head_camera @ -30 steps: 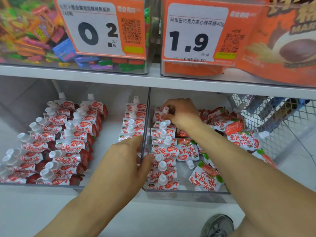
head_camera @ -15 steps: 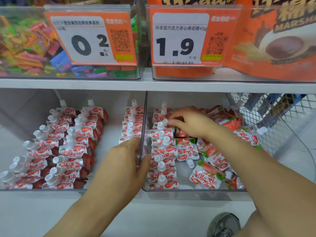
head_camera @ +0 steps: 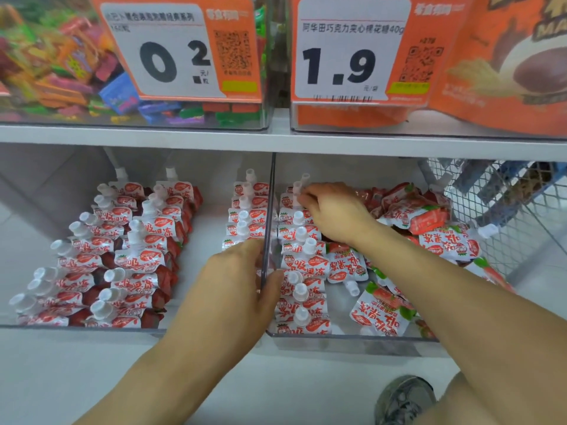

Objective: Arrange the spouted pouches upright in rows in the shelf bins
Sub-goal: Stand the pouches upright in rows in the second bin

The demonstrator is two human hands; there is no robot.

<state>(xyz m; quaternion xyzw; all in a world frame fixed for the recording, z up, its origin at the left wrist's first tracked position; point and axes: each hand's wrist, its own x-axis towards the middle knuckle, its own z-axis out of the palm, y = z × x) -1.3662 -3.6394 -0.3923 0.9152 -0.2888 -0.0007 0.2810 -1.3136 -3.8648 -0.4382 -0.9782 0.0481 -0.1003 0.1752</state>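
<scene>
Shelf tags (head_camera: 181, 53) read 0.2, 1.9; right hand (head_camera: 334, 213) pinches pouch (head_camera: 297, 191); left hand (head_camera: 236, 286) grips divider (head_camera: 267, 228).

Open floor shows in the left bin (head_camera: 36, 328) between its pouch rows (head_camera: 138, 259) and the short row (head_camera: 245, 222) by the clear divider (head_camera: 267, 216). Right bin (head_camera: 352, 338): loose pouches (head_camera: 435, 228) crowd the right side, with the shelf (head_camera: 276, 139) low overhead.

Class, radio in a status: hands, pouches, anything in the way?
Left hand grips bin divider. Right hand pinches rear pouch. Loose pouches heaped right, unsorted.
</scene>
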